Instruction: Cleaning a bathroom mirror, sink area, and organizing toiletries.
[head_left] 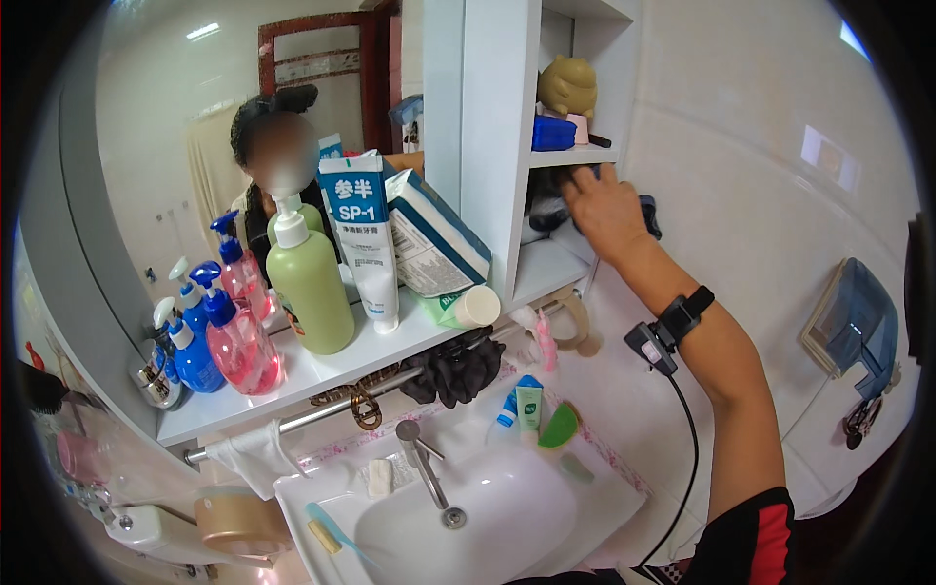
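My right hand (606, 213) reaches into the lower compartment of a white wall cabinet (495, 136). Its fingers are curled down against dark items (548, 203) there, one with a pale, shiny part. What exactly lies in its grip is hidden. Beside the wrist, a dark blue object (650, 216) sticks out past the shelf's edge. One shelf higher stand a tan animal-shaped figure (568, 86) and a blue box (553, 134). A black strap with a small device (668, 331) sits round my right forearm. My left hand is out of view.
On the mirror shelf (390, 349) stand a green pump bottle (310, 292), a white and blue toothpaste tube (363, 234), a tilted packet (439, 239) and several pump bottles. Below are a rail with black mesh (453, 370), a sink (507, 507) and a tap (421, 458).
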Demonstrator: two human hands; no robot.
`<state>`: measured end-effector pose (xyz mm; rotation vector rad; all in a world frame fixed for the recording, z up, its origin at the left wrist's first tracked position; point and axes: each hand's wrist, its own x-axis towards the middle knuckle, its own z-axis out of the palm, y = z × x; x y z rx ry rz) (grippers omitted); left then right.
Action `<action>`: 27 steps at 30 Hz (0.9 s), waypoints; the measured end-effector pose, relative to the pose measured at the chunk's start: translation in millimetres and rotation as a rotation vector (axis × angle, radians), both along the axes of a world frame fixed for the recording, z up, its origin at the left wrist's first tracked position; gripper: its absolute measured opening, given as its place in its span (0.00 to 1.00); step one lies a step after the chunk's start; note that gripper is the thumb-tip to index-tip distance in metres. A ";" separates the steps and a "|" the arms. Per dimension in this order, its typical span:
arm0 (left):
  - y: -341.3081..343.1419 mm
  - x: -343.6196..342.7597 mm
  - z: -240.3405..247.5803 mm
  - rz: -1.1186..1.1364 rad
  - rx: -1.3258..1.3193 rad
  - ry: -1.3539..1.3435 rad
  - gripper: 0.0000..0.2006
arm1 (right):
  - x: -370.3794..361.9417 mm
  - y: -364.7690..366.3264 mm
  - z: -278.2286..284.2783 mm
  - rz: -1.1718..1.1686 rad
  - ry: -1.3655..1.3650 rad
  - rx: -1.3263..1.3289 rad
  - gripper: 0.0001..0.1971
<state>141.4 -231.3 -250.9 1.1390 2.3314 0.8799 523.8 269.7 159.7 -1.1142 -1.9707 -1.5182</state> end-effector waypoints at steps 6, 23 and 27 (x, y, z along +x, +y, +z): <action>3.6 0.4 5.0 0.040 -0.059 0.006 0.22 | 0.8 12.3 -60.3 -0.158 0.136 -0.454 0.09; 2.2 -3.9 8.2 0.009 -0.049 -0.033 0.22 | 0.5 0.0 -47.1 -0.189 -0.051 -0.336 0.13; -4.3 -13.8 -16.6 -0.035 -0.041 0.135 0.22 | 4.6 -5.8 -1.5 -0.123 -0.014 -0.083 0.16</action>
